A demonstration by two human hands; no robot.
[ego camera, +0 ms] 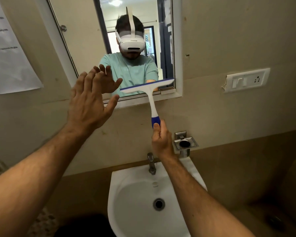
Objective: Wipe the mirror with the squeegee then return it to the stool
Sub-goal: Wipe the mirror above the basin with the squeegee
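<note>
Mirror (85,40) above sink (126,194)

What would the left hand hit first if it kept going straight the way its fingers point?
Probably the mirror: the open left hand points up and forward at its lower left area, with nothing visible between. Depth is unclear, so its fingertips may already be near the glass or frame.
</note>
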